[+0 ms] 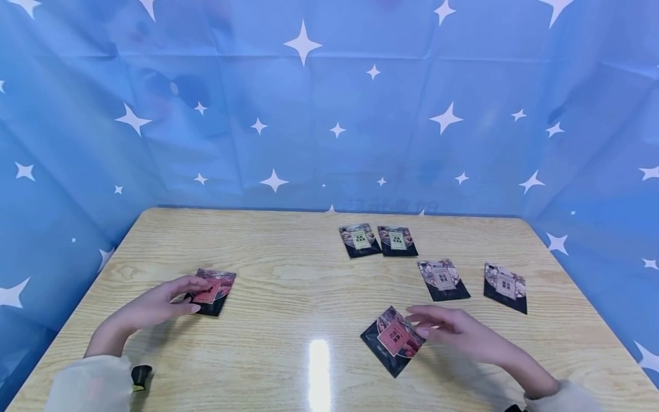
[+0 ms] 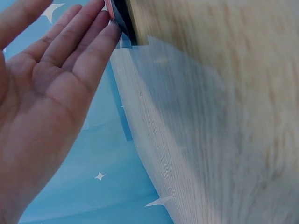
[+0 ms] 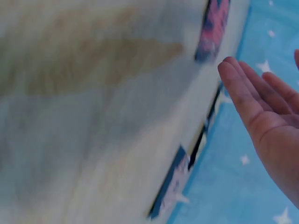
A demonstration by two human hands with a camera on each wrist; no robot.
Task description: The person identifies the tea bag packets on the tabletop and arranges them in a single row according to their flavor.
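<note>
At the left of the head view, my left hand (image 1: 159, 306) rests its fingertips on a red-labelled sachet (image 1: 218, 293). The left wrist view shows the left hand's (image 2: 56, 88) fingers fairly straight, with the sachet's dark edge (image 2: 122, 21) beside their tips. Toward the right, another red-labelled sachet (image 1: 394, 339) lies turned at an angle on the table. Beside its right corner is my right hand (image 1: 463, 332), fingers loosely bent. In the right wrist view a gap shows between the right hand's (image 3: 271, 112) fingertips and the red-patterned sachet (image 3: 212, 30).
Two green-labelled sachets (image 1: 360, 240) lie side by side near the back of the wooden table (image 1: 278, 257). Two pale purple-labelled sachets (image 1: 444, 280) lie farther right, apart from each other. A blue star-printed cloth (image 1: 329, 154) hangs behind and around the table.
</note>
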